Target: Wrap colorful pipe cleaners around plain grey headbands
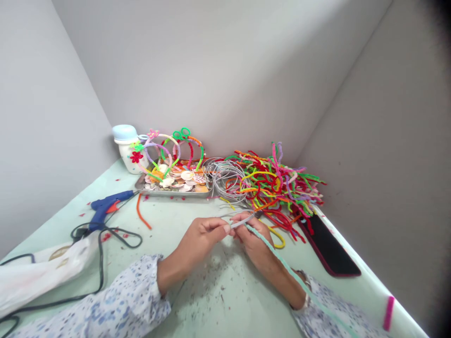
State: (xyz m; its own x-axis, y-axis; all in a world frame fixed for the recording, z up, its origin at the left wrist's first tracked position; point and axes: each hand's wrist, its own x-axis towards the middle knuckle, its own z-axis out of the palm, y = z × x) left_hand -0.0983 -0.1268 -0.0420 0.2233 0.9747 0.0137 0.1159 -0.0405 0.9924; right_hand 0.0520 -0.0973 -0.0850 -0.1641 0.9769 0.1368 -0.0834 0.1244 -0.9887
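Observation:
Both hands meet above the middle of the table. Thumb and fingertips of my left hand point(206, 237) are pinched on the end of a thin pale grey strip point(243, 221). My right hand point(252, 241) is closed beside it, fingers around the same strip. A long mint-green fuzzy cord point(282, 259) comes out at the right fingers and trails over the back of that hand and along the forearm to the bottom edge. Whether cord and strip are joined is hidden by the fingers. Just beyond the right hand lies a yellow loop point(280, 240).
Behind stand a metal tray point(172, 193) of round pieces with several colourful headbands point(164, 148), a lidded white bottle point(128, 152), coiled grey wire point(230, 180) and heaped pipe cleaners point(282, 183). A blue glue gun point(105, 206) with its cord lies left; a black phone point(329, 246) right.

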